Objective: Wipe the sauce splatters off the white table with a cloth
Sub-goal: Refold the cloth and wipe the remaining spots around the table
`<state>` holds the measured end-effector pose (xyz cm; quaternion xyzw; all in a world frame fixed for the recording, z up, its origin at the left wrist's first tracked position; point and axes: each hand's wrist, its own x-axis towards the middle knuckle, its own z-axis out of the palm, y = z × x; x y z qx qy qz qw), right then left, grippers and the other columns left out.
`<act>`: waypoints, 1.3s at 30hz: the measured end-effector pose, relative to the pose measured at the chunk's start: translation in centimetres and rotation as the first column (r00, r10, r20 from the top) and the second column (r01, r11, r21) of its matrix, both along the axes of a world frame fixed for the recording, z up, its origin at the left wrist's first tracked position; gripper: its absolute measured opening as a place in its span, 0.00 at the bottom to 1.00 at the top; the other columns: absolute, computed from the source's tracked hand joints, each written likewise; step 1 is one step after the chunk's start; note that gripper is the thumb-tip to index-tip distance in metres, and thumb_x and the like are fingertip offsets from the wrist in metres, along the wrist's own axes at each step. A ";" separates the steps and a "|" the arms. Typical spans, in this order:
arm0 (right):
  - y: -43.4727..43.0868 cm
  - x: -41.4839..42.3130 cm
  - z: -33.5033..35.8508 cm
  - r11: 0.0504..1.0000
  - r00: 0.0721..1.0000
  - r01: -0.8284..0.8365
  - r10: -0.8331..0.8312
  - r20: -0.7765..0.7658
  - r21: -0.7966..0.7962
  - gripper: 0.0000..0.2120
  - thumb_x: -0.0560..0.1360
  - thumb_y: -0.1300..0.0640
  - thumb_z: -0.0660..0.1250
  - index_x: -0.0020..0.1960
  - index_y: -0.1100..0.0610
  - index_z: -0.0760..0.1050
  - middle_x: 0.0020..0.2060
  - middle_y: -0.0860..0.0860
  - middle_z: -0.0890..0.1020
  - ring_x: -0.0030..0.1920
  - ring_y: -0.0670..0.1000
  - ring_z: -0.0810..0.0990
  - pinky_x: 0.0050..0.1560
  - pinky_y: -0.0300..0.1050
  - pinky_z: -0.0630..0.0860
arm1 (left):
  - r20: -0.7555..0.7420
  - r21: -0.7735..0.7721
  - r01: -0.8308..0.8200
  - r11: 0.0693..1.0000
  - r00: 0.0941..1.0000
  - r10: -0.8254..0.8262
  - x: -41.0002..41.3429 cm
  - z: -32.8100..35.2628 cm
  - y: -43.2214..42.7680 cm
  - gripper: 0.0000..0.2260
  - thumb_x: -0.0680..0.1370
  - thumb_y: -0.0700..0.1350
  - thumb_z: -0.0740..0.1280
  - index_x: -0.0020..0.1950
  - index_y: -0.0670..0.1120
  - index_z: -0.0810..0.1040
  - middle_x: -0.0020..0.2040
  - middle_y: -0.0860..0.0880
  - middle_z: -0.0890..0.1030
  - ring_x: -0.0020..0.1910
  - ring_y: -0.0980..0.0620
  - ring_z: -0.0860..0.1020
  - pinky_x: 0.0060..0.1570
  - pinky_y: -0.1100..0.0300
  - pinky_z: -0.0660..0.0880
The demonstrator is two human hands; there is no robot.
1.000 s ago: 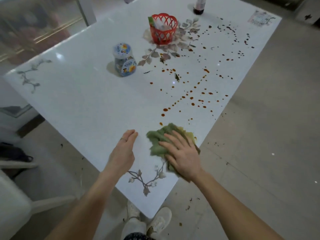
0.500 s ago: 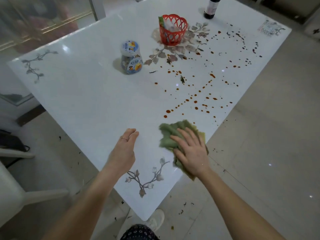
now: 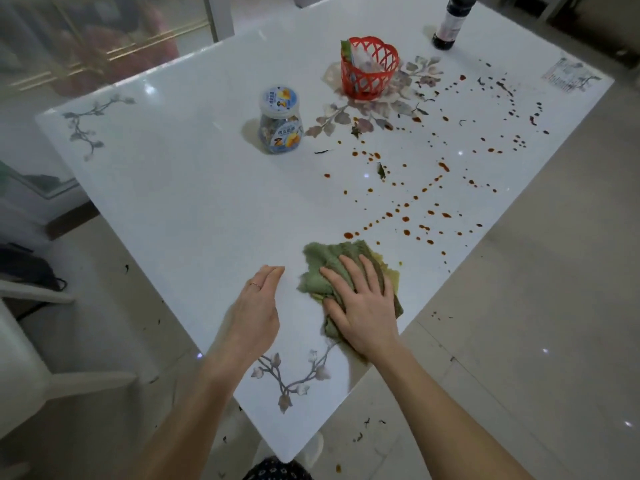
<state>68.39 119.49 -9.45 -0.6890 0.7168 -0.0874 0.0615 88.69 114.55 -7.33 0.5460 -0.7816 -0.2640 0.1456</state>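
Observation:
A crumpled green cloth (image 3: 329, 265) lies on the white table (image 3: 194, 202) near its right edge. My right hand (image 3: 363, 303) presses flat on the cloth with fingers spread. My left hand (image 3: 256, 306) rests on its edge on the bare table just left of the cloth, fingers together, holding nothing. Orange-brown sauce splatters (image 3: 405, 220) dot the table beyond the cloth, stretching toward the far right corner, where darker drops (image 3: 512, 109) lie.
A red plastic basket (image 3: 369, 69) and a small labelled jar (image 3: 280, 121) stand further back. A dark bottle (image 3: 450, 26) stands at the far edge. A white chair (image 3: 20, 368) is at the left. Small debris lies on the tiled floor (image 3: 519, 341).
My right hand has slid the cloth forward a little, toward the nearest splatters. The view has shifted, so the table appears lower and more to the right. The left hand stays in place.

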 end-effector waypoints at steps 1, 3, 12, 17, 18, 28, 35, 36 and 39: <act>-0.1 -0.1 0.0 0.999 0.999 0.045 -0.045 0.006 0.001 0.24 0.78 0.41 0.56 0.73 0.41 0.69 0.75 0.50 0.68 0.76 0.58 0.61 0.70 0.66 0.62 | -0.016 0.008 -0.014 1.000 1.000 0.014 -0.2 0.3 0.1 0.27 0.75 0.31 0.56 0.74 0.45 0.60 0.72 0.47 0.64 0.72 0.50 0.61 0.69 0.55 0.63; 0.4 1.2 0.2 0.996 0.996 0.090 -0.090 0.003 -0.021 0.24 0.78 0.41 0.56 0.73 0.42 0.70 0.75 0.51 0.69 0.76 0.61 0.62 0.69 0.68 0.61 | -0.047 0.034 -0.064 0.997 0.997 0.066 -0.4 0.9 0.2 0.28 0.75 0.30 0.56 0.74 0.45 0.59 0.72 0.46 0.64 0.72 0.51 0.62 0.70 0.60 0.59; -4.9 4.0 0.6 0.990 0.992 -0.126 0.128 -0.022 0.066 0.26 0.77 0.36 0.52 0.75 0.37 0.63 0.77 0.47 0.65 0.78 0.63 0.56 0.70 0.75 0.53 | -0.169 -0.007 -0.285 0.959 0.945 0.279 -1.7 2.5 0.4 0.26 0.73 0.27 0.58 0.71 0.40 0.64 0.68 0.42 0.69 0.66 0.47 0.68 0.65 0.65 0.61; -6.9 -0.5 0.7 0.982 0.989 0.149 -0.148 -0.018 0.117 0.29 0.77 0.35 0.47 0.77 0.36 0.59 0.79 0.47 0.60 0.79 0.58 0.50 0.75 0.69 0.45 | -0.145 -0.012 -0.388 0.922 0.913 0.382 -1.2 2.9 0.1 0.26 0.73 0.26 0.56 0.71 0.41 0.64 0.68 0.43 0.68 0.65 0.48 0.68 0.62 0.71 0.56; -6.5 0.0 0.7 0.976 0.981 0.195 -0.194 -0.020 0.093 0.28 0.77 0.36 0.48 0.76 0.38 0.62 0.78 0.48 0.62 0.79 0.59 0.52 0.74 0.71 0.48 | -0.145 -0.007 -0.406 0.914 0.905 0.401 -1.1 2.9 0.1 0.26 0.73 0.26 0.56 0.70 0.42 0.64 0.68 0.43 0.68 0.65 0.48 0.68 0.61 0.72 0.56; -7.4 0.6 0.1 0.997 0.996 -0.072 0.073 -0.059 0.029 0.26 0.78 0.37 0.52 0.75 0.39 0.66 0.76 0.48 0.67 0.77 0.60 0.58 0.71 0.72 0.55 | -0.149 -0.016 -0.379 0.925 0.916 0.372 -3.3 3.2 -0.5 0.26 0.72 0.26 0.56 0.69 0.42 0.66 0.67 0.45 0.70 0.64 0.48 0.68 0.62 0.69 0.59; -4.0 2.7 0.2 0.992 0.992 0.122 -0.123 -0.042 -0.032 0.25 0.79 0.39 0.55 0.74 0.42 0.68 0.75 0.49 0.68 0.77 0.62 0.60 0.71 0.71 0.56 | -0.154 0.014 -0.359 0.933 0.922 0.356 -4.2 3.2 -0.1 0.26 0.73 0.26 0.56 0.69 0.42 0.66 0.68 0.45 0.69 0.66 0.49 0.68 0.63 0.71 0.57; -2.9 2.7 0.1 0.998 0.998 0.047 -0.048 -0.042 -0.029 0.25 0.79 0.39 0.55 0.75 0.42 0.67 0.75 0.49 0.68 0.77 0.62 0.60 0.71 0.72 0.56 | -0.152 0.022 -0.353 0.935 0.924 0.352 -4.4 3.3 0.0 0.26 0.73 0.27 0.57 0.70 0.42 0.66 0.68 0.45 0.69 0.66 0.49 0.67 0.64 0.71 0.56; -3.9 -0.4 0.0 0.991 0.988 -0.133 0.132 -0.076 -0.019 0.25 0.79 0.38 0.55 0.75 0.42 0.67 0.76 0.48 0.67 0.77 0.60 0.60 0.71 0.71 0.57 | -0.147 0.029 -0.323 0.946 0.935 0.324 -5.0 3.3 -0.1 0.25 0.74 0.28 0.58 0.70 0.42 0.66 0.69 0.45 0.69 0.67 0.50 0.67 0.64 0.72 0.54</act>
